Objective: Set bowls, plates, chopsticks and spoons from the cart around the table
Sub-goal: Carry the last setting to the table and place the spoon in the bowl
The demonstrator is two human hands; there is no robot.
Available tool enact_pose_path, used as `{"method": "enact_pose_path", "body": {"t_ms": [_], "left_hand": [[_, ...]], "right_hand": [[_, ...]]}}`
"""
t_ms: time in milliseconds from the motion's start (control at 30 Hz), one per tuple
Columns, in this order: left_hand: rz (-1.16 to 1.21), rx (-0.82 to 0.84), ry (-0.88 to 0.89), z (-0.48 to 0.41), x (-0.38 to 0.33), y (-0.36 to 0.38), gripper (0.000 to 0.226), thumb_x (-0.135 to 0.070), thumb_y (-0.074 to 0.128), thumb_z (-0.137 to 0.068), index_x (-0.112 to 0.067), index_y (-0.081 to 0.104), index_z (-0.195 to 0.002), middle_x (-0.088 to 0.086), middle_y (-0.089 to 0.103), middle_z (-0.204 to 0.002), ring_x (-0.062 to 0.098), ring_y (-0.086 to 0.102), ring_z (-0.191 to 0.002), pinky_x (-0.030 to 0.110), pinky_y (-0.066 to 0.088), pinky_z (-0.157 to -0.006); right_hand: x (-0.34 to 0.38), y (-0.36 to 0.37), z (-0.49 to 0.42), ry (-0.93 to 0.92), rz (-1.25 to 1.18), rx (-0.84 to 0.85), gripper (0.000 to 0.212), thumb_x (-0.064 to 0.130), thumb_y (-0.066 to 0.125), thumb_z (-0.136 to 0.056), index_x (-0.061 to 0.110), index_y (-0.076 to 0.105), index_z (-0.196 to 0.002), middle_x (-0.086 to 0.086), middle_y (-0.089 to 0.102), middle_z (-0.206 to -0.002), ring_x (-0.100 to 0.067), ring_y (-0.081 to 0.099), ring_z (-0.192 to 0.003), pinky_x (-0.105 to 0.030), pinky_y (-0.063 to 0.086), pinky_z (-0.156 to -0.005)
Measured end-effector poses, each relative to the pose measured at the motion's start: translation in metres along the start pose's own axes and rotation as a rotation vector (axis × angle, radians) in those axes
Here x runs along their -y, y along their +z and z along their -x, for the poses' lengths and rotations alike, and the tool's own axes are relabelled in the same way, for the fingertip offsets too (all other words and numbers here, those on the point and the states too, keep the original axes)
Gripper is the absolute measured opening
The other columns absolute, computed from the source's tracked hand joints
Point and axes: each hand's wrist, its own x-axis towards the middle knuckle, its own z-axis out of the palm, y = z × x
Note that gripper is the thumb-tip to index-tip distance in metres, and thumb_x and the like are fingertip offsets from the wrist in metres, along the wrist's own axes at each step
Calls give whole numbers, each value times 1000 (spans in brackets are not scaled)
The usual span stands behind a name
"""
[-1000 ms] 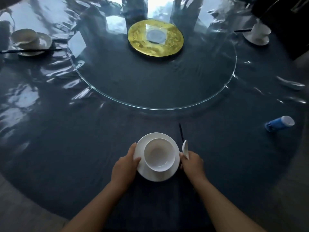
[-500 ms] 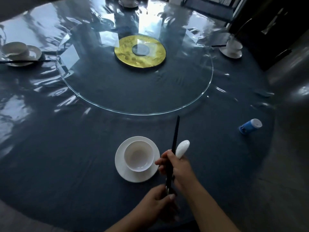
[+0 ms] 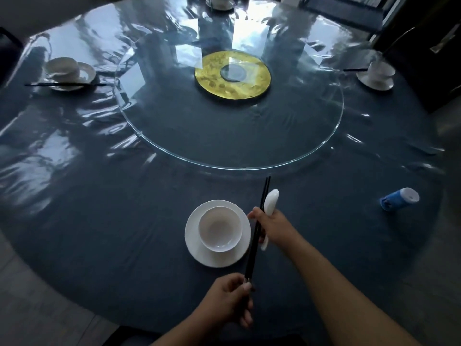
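A white bowl point(image 3: 220, 228) sits on a white plate point(image 3: 199, 253) near the table's front edge. Just right of the plate, my right hand point(image 3: 273, 227) grips a white spoon point(image 3: 270, 202) and the middle of a pair of black chopsticks point(image 3: 258, 226). The chopsticks point away from me toward the glass turntable. My left hand point(image 3: 228, 300) pinches their near end, below the plate.
A round dark table under clear plastic carries a glass turntable point(image 3: 174, 136) with a gold disc point(image 3: 233, 74). Place settings with bowl, plate and chopsticks stand at left point(image 3: 67, 71), right point(image 3: 378, 76) and far side point(image 3: 220, 1). A blue bottle point(image 3: 399, 198) lies at right.
My left hand left the plate and took the chopsticks' near end. My right hand lifted the spoon and chopsticks beside the plate. The view has pulled back and shifted.
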Motion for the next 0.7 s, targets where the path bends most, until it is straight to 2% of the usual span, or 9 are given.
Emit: {"method": "enact_pose_path", "body": {"t_ms": [67,200,267,367,433,500,600,700], "left_hand": [[-65,-21,-26,-5,3,-5,15,-13,50,-103,-2,54,-95,9,62,-63,24,63,-49,28,51,-44],[-230,-18,-93,-15,11,-10,19,-19,49,-103,-8,50,-87,8,65,-65,23,64,-50,30,52,-47],[-391,-43,-91,-20,13,-12,21,-24,51,-101,-14,48,-82,9,66,-69,22,66,-54,32,53,-51],[-771,-64,-47,-30,14,-15,22,-34,50,-99,-18,48,-84,7,69,-88,23,68,-79,36,53,-71],[-946,-66,-46,-37,14,-18,25,-37,46,-101,-16,46,-89,11,68,-100,31,65,-90,42,51,-79],[-1025,-59,-63,-42,16,-20,27,-38,44,-102,-13,47,-92,15,67,-104,37,63,-94,44,48,-78],[-1049,-53,-88,-47,19,-26,28,-38,44,-102,-10,50,-99,16,66,-108,37,62,-95,41,44,-74],[-1070,-40,-83,-50,19,-29,32,-39,44,-102,-8,50,-108,17,66,-110,38,62,-96,42,46,-76]], "right_hand": [[4,-2,-22,-7,94,-34,32,32,52,-101,7,66,-86,3,47,-45,-9,44,-35,-25,40,-43],[-3,-6,-58,33,297,56,30,28,53,-98,13,56,-72,-1,44,-48,-12,38,-35,-25,37,-43],[-13,-3,-69,65,319,95,32,28,54,-97,15,50,-68,-2,45,-52,-13,37,-37,-24,35,-42],[-24,5,-81,66,316,81,31,30,57,-95,16,50,-68,-2,49,-55,-16,41,-45,-27,36,-47],[-28,10,-87,49,335,46,29,31,58,-93,18,51,-68,0,53,-57,-18,47,-52,-30,40,-54],[-31,13,-91,36,343,12,26,33,59,-90,19,49,-71,0,57,-63,-20,52,-58,-32,44,-58],[-34,17,-95,29,391,-51,25,38,64,-86,16,52,-81,-2,63,-78,-21,57,-67,-35,48,-62],[-38,18,-96,3,411,-108,32,43,68,-84,16,51,-80,-1,62,-80,-16,55,-68,-32,43,-57]]}}
